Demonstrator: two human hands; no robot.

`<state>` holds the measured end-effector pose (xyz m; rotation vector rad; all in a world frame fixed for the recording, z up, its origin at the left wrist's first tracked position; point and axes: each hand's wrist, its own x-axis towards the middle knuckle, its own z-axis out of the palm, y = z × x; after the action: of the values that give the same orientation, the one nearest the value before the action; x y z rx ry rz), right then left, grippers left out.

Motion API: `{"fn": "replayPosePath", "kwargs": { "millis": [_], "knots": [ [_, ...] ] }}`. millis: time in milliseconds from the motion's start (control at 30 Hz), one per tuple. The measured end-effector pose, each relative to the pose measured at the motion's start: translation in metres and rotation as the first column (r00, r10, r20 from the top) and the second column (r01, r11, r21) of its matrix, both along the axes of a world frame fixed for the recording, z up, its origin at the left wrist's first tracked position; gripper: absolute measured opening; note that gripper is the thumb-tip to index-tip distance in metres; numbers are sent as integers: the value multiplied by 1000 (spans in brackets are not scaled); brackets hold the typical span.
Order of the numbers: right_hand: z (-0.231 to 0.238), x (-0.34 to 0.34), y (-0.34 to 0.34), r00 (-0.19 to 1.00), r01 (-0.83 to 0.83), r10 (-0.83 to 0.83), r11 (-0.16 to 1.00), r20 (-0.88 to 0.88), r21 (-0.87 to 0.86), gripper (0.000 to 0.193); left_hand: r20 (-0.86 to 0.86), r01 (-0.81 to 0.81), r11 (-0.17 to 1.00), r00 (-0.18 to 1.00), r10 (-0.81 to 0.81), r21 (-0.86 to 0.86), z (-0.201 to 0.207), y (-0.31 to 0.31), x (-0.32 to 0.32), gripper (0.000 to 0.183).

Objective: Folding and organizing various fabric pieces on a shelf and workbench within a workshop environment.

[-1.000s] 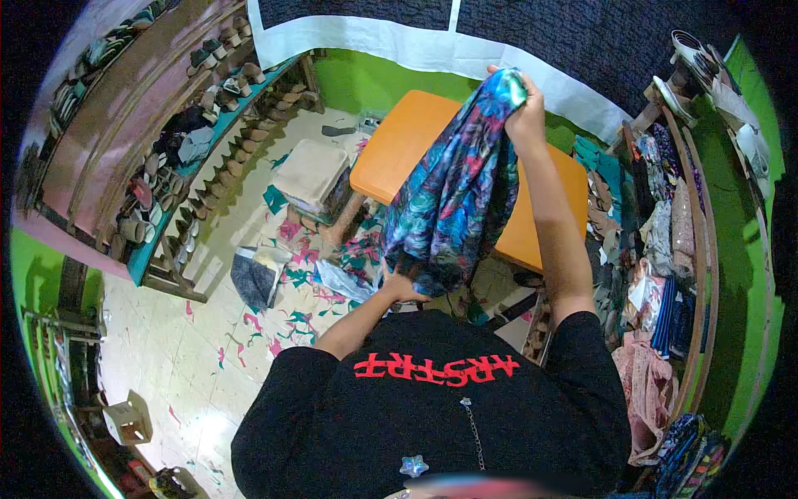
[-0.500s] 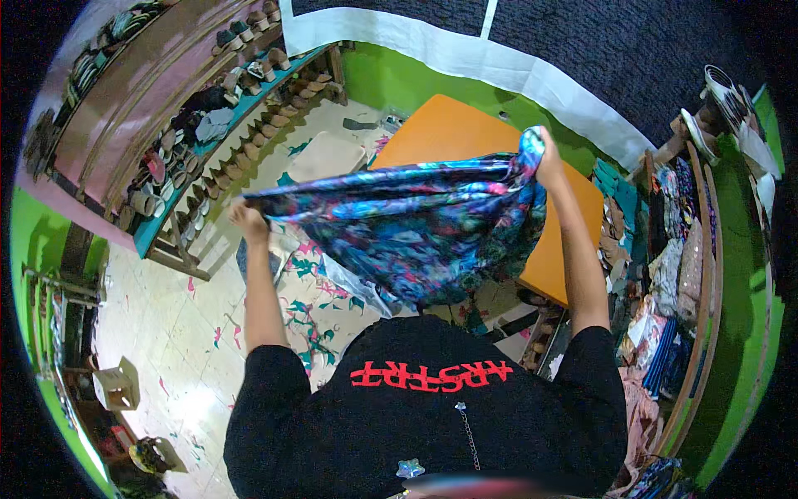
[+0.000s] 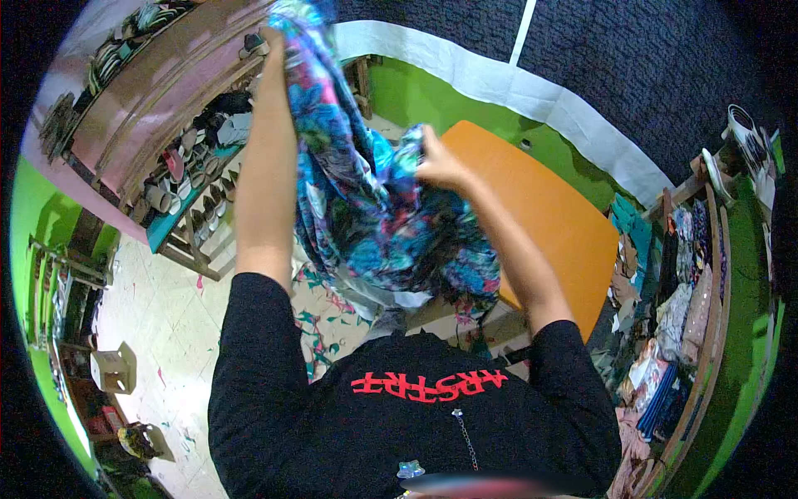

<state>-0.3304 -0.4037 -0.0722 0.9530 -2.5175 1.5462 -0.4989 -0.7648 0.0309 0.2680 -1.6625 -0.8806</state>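
**Floral cloth held up in the air, mid-handling**

So the person has a big blue floral cloth (image 3: 374,208) lifted off the orange desk (image 3: 540,216) and hanging in front of their chest. The left hand (image 3: 274,41) is raised high, arm nearly straight, closed around the top edge of the cloth. The right hand (image 3: 439,162) sits lower and further right, fingers pinched shut on another bit of the same edge, right above the near corner of the desk. The rest of the cloth droops down from both hands in a loose bunch, its bottom folds dangling below the right hand, just over the desk's near edge.

How far along? Looks like the cloth is gripped and off the desk, but it isn't flat or squared up at all, one side way higher than the other, plenty of creases. So the spreading or folding part seems barely begun, going by this.

Below the left hand the floor (image 3: 166,316) is littered with cloth scraps (image 3: 320,333). Past the right hand, stacked fabrics (image 3: 677,308) fill the shelf.
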Motion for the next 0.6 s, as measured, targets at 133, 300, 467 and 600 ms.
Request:
{"fn": "replayPosePath", "kwargs": {
  "millis": [133, 300, 467, 600],
  "knots": [
    [-89, -42, -83, 980, 73, -80, 996, 183, 45, 86, -114, 184, 982, 977, -178, 47, 42, 86, -54, 21],
    [-21, -55, -120, 931, 30, 88, 949, 355, -313, 50, -240, 355, 930, 915, -324, 98, 66, 74, -88, 22],
    [-33, -167, -103, 773, 327, -88, 904, 629, -276, 28, -381, 513, 854, 808, -449, 81, 166, 37, -151, 23],
    [-20, -257, -23, 684, 500, -213, 833, 698, -237, 29, -436, 668, 733, 701, -565, 124, 132, 70, -158, 24]
  ]
}}
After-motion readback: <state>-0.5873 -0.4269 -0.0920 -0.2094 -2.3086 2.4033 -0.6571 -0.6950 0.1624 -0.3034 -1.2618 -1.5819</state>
